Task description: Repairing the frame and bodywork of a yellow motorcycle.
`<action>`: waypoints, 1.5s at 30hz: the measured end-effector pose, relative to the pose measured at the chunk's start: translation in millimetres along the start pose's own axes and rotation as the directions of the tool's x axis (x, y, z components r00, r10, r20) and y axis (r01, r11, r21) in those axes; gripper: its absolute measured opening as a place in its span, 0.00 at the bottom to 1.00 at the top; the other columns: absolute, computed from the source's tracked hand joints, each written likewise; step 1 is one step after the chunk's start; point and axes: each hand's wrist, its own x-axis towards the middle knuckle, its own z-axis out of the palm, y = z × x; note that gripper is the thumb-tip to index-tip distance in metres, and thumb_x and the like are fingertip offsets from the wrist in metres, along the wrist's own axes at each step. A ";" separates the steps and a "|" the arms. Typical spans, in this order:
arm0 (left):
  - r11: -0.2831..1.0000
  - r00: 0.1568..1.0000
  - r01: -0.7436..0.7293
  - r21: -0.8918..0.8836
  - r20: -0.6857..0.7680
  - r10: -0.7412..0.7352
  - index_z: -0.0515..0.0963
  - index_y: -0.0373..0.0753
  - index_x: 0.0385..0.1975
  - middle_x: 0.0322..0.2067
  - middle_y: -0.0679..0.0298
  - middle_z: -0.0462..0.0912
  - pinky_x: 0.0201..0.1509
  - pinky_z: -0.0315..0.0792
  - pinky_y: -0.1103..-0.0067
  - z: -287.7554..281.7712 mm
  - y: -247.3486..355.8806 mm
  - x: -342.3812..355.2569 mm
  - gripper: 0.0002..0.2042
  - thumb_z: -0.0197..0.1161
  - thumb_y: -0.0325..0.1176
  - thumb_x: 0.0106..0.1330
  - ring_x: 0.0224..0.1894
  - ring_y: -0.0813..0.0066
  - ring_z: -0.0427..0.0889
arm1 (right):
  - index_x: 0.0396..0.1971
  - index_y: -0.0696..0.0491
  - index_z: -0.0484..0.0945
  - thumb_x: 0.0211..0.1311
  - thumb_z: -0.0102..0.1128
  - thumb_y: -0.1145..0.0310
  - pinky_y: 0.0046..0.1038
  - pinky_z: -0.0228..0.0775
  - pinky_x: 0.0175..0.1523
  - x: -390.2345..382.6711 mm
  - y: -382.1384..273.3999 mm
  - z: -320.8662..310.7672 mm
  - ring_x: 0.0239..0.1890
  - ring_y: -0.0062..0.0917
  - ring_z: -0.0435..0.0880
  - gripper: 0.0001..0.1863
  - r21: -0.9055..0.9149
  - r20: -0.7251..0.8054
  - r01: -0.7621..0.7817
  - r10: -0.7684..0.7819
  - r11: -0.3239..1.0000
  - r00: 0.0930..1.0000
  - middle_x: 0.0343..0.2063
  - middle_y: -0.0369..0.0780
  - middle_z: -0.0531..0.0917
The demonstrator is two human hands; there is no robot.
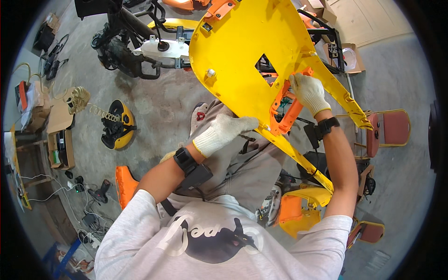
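Observation:
A large yellow plastic body panel (238,42) is held tilted over my lap, its inner side toward me, with a diamond-shaped cutout. My left hand (226,132), in a white knit glove, is closed on its lower left edge, thumb stretched along the rim; the other fingers are partly hidden. An orange plastic bracket (293,112) with openings lies against the panel between its two long arms. My right hand (308,91), gloved too, has its fingers curled at the bracket's upper end. Whether a small part sits in those fingertips is hidden.
A stripped vehicle frame (126,46) with a white tank (161,46) stands behind the panel. A yellow helmet (120,125) and an orange part (125,186) lie left on the concrete floor. At right are a yellow-orange cover (298,212) and red chairs (394,127). Cables (88,210) trail lower left.

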 end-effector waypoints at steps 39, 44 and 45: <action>0.983 0.994 0.079 -0.168 0.082 -0.066 0.69 0.28 0.61 0.52 0.47 0.81 0.58 0.82 0.59 10.9 0.9 -1.3 0.22 0.58 0.25 0.66 0.51 0.51 0.85 | 0.48 0.59 0.82 0.71 0.54 0.65 0.22 0.75 0.39 -180.4 -93.9 -152.1 0.31 0.16 0.82 0.15 0.916 0.240 -0.279 -0.164 -0.287 0.957 0.26 0.37 0.84; 0.987 0.985 0.107 -0.117 0.149 -0.089 0.69 0.26 0.61 0.55 0.45 0.80 0.52 0.85 0.58 4.8 -0.2 3.8 0.24 0.60 0.29 0.66 0.54 0.49 0.84 | 0.60 0.55 0.72 0.75 0.52 0.67 0.22 0.74 0.37 -241.2 -124.4 -87.9 0.31 0.20 0.83 0.18 0.523 0.270 -0.295 -0.173 -0.799 0.947 0.32 0.38 0.83; 0.985 0.985 0.114 -0.133 0.143 -0.095 0.69 0.27 0.61 0.55 0.45 0.80 0.52 0.85 0.56 2.4 -0.4 3.9 0.23 0.58 0.27 0.66 0.54 0.49 0.84 | 0.55 0.55 0.74 0.73 0.52 0.67 0.23 0.74 0.35 -250.8 -128.8 -76.2 0.31 0.22 0.83 0.15 0.449 0.341 -0.290 -0.138 -0.845 0.930 0.36 0.40 0.84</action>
